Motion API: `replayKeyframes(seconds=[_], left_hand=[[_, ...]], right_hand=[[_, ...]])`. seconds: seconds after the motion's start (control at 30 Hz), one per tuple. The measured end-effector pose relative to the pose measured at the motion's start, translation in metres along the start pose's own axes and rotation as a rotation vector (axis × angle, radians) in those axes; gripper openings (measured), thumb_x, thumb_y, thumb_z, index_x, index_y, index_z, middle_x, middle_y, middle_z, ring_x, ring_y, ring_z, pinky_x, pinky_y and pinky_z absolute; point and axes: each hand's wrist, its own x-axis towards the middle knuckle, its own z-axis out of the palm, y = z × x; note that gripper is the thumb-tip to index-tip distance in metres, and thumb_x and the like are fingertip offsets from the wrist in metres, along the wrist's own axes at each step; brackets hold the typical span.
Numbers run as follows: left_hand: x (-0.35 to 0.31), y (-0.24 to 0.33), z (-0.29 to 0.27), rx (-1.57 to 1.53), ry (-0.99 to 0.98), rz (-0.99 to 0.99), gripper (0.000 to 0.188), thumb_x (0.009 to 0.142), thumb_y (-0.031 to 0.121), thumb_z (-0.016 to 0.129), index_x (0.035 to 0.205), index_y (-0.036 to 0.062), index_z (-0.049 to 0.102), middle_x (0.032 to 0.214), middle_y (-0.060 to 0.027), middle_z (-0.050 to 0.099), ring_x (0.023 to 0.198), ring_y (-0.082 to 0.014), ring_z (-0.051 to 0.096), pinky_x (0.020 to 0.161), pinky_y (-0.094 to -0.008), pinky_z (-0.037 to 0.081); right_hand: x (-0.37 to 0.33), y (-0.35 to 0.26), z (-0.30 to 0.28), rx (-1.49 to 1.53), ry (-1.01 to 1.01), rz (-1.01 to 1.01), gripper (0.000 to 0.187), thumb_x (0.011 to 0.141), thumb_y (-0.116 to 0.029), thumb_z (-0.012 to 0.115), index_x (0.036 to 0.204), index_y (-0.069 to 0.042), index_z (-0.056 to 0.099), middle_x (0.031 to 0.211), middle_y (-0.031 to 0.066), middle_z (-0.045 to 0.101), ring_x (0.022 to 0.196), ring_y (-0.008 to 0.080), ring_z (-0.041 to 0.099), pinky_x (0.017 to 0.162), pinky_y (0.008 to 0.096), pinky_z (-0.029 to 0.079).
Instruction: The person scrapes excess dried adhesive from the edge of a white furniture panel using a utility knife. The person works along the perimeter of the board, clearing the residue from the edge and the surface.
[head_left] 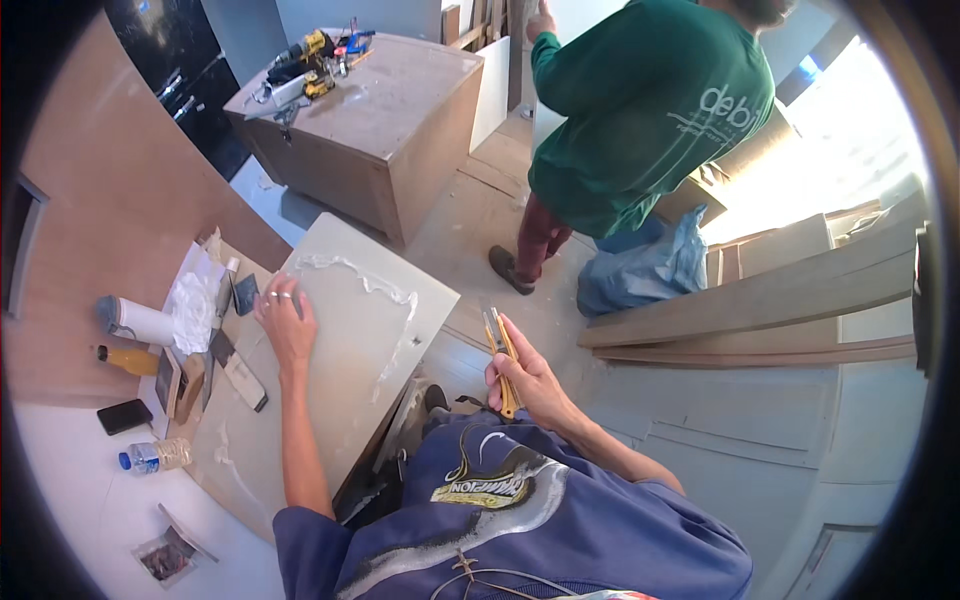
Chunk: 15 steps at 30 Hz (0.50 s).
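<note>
My right hand [535, 384] is closed around a yellow utility knife [496, 335], held upright in front of my body beyond the board's right edge. Its metal tip points away from me. On the left, my left hand [289, 325] lies with fingers apart on a pale flat board [345, 335], close to its left edge. A whitish, glue-like bead [372, 279] runs in a wavy line along the board's far and right sides. Near my left hand lie a dark square piece [246, 294] and a tool with a pale, flat body [240, 378].
Left of the board are crumpled white paper [192, 305], a paper roll [145, 322], a yellow bottle [132, 359], a phone [125, 417] and a water bottle [160, 456]. Power tools lie on a wooden box [430, 80]. A person in green [650, 110] stands ahead; long planks [760, 293] lie right.
</note>
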Motion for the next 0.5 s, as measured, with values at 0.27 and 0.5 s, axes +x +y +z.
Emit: replayKeyframes(seconds=[0.27,0.5], left_hand=[[-0.063,0.092,-0.014,-0.266,-0.049,-0.021,0.033,0.095,0.027,0.068,0.125,0.0117,0.066,0.139,-0.0132,0.059,0.134,-0.0334,0.052,0.119,-0.0610,0.026],[-0.095,0.110,-0.028,-0.283,-0.023,-0.218,0.035,0.095,0.029,0.070,0.124,0.0105,0.065,0.137,-0.0151,0.061,0.132,-0.0341,0.054,0.115,-0.0533,0.031]], right_hand=[[-0.012,-0.015,-0.080,-0.173,0.038,-0.149,0.067,0.109,-0.016,0.048,0.167,-0.014,0.014,0.087,0.0067,0.060,0.062,0.0134,0.062,0.057,0.0265,0.053],[-0.020,-0.005,-0.151,-0.130,0.034,-0.069,0.066,0.110,-0.016,0.049,0.166,-0.015,0.016,0.085,0.0062,0.060,0.063,0.0115,0.062,0.055,0.0251,0.053]])
